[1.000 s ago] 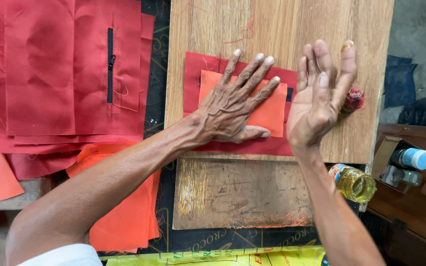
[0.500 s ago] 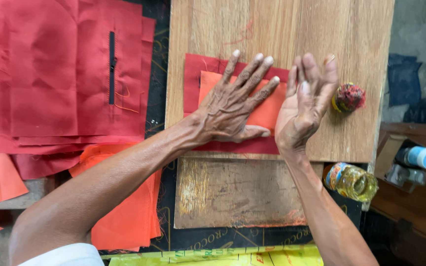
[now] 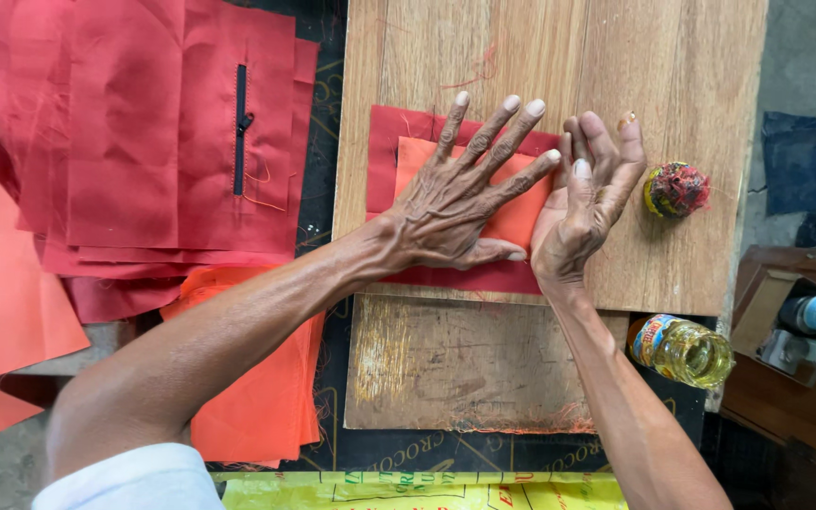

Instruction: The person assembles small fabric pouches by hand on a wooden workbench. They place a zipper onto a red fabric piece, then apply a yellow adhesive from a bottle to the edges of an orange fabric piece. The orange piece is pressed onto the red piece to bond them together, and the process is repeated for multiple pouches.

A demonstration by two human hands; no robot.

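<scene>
1. Head view: the left hand [image 3: 455, 212] lies flat, fingers [image 3: 507, 118] spread and released, palm down on an orange cloth piece [image 3: 521, 212]
2. Under those fingers the orange cloth piece rests on a larger red cloth piece [image 3: 389, 142], both on a light wooden board [image 3: 672, 57]
3. Just right of the left fingertips, the right hand [image 3: 583, 212] stands on its edge, fingers straight and close together, gripping nothing, its heel touching the cloth's right edge
4. Right of the right fingers, near but apart, a small thread-wrapped ball [image 3: 677, 189] sits on the board
5. Below the right wrist lies a yellow-liquid bottle [image 3: 687, 349]; below both hands, a darker worn board [image 3: 465, 364]
6. Well left of the left arm, stacked red fabric [image 3: 134, 142] carries a black zipper [image 3: 240, 127]
</scene>
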